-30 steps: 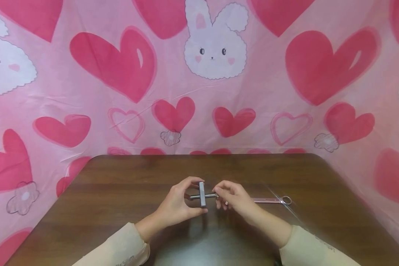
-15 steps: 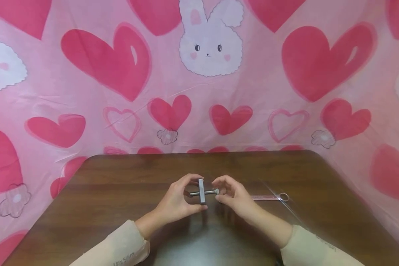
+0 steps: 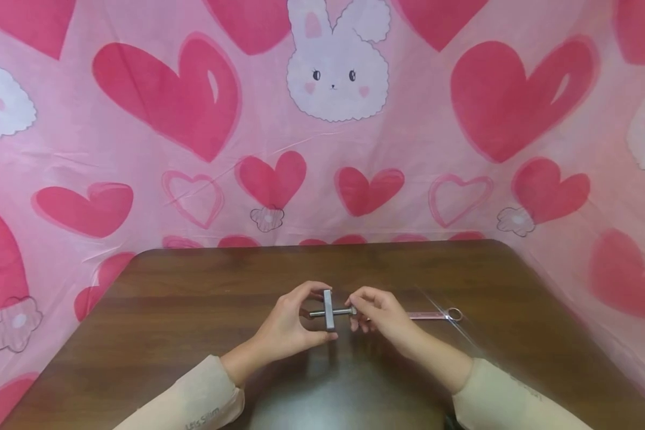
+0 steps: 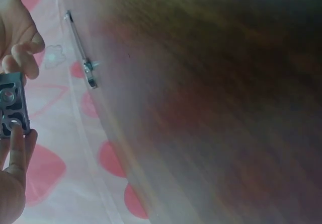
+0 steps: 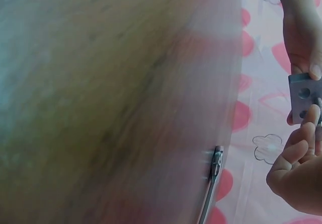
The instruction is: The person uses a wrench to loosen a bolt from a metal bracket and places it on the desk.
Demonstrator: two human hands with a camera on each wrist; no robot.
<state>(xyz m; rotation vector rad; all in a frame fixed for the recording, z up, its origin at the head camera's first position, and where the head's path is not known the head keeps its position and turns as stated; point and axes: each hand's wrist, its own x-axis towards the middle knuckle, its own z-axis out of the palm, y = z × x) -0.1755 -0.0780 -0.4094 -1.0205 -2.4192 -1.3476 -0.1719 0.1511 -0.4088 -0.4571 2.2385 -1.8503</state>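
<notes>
My left hand [image 3: 287, 319] holds a grey metal block [image 3: 329, 310] between thumb and fingers, one narrow face turned to the head camera. The block has several round holes, seen in the right wrist view on its flat face [image 5: 298, 100]; its other face [image 4: 22, 103] is recessed. A bolt [image 3: 341, 311] passes through the block and sticks out on both sides. At its right end, my right hand [image 3: 384, 313] pinches the hex part [image 3: 353, 310] with thumb and forefinger. Whether that part is the head or a nut cannot be told. Both hands are above the table.
A wrench [image 3: 430, 315] with a ring end lies on the brown wooden table [image 3: 193, 334], to the right behind my right hand, which hides part of it. A pink cloth [image 3: 344, 143] with hearts and rabbits hangs beyond the table's far edge.
My right fingers pinched the bolt's hex end, spread away from it half a second ago, and now pinch it again. The left hand keeps its hold on the block. The view has shifted slightly.
</notes>
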